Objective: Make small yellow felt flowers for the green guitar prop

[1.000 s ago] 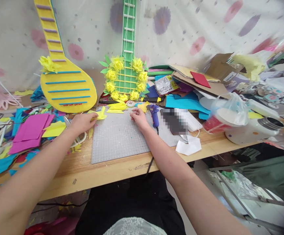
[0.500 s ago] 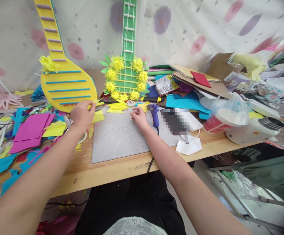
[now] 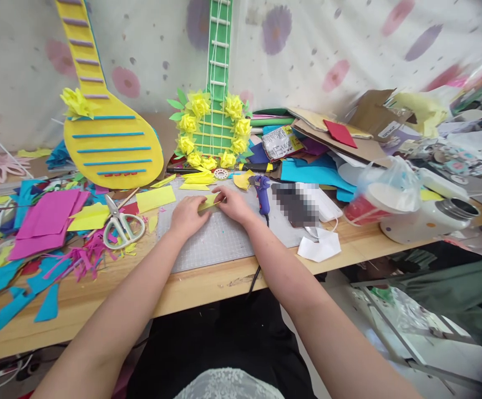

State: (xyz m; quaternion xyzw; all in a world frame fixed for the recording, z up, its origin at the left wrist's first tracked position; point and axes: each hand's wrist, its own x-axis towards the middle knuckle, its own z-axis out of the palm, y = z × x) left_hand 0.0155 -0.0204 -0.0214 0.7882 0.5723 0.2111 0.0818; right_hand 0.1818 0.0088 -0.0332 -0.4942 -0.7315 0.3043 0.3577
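Between my two hands, just over the grey cutting mat (image 3: pixel 224 244), is a small strip of yellow crepe paper (image 3: pixel 209 203). My left hand (image 3: pixel 189 216) pinches its left end, and the fingers of my right hand (image 3: pixel 233 205) close on its right end. Behind them lie several yellow paper pieces (image 3: pixel 197 179). A purple glue gun (image 3: pixel 262 197) rests to the right of my right hand. Left of the mat are a yellow paper sheet (image 3: pixel 156 198) and scissors with pale handles (image 3: pixel 123 228).
A yellow paper guitar shape (image 3: pixel 116 144) and a green one with yellow flowers (image 3: pixel 213 130) lean at the back. Magenta sheets (image 3: pixel 47 221) and scraps cover the left. A cup in a bag (image 3: pixel 369 205) and a white jar (image 3: pixel 419 221) stand right.
My left hand has moved right from beside the yellow guitar shape to the mat, bringing a yellow strip. My right hand now holds its other end. The scissors are uncovered.
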